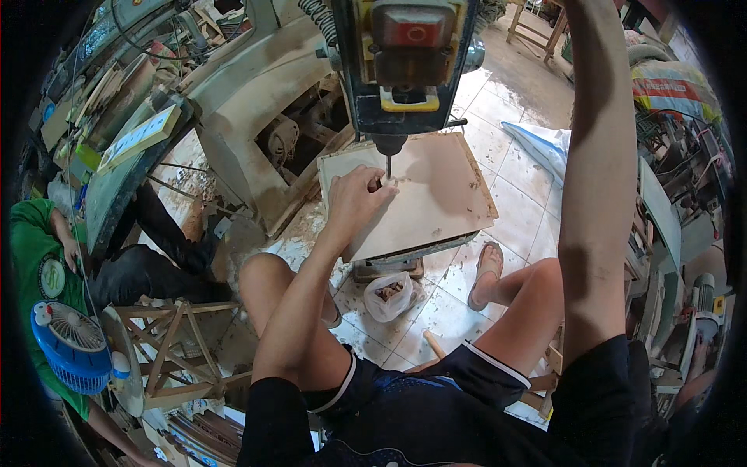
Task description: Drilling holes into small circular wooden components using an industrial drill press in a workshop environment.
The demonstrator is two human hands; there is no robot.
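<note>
My left hand (pixel 356 204) rests on the board-topped drill table (pixel 436 194), its thumb and fingers pinched together. Between the fingertips is a small pale piece (pixel 393 184), partly hidden, whose kind I cannot make out. Directly over it points the drill bit (pixel 388 165) of a drill press (pixel 397 101) with a red switch on its front; whether the bit touches the piece is unclear. My right arm (pixel 595 179) stretches up past the right side of the machine, and its hand lies outside the picture.
Below the table a white plastic bag (pixel 389 296) of small brown pieces stands on the tiled floor (pixel 459 265). At left are a person in a green shirt (pixel 39 249), a blue fan (pixel 71 346) and a wooden stool (pixel 183 350). A white sack (pixel 541 148) lies at right.
</note>
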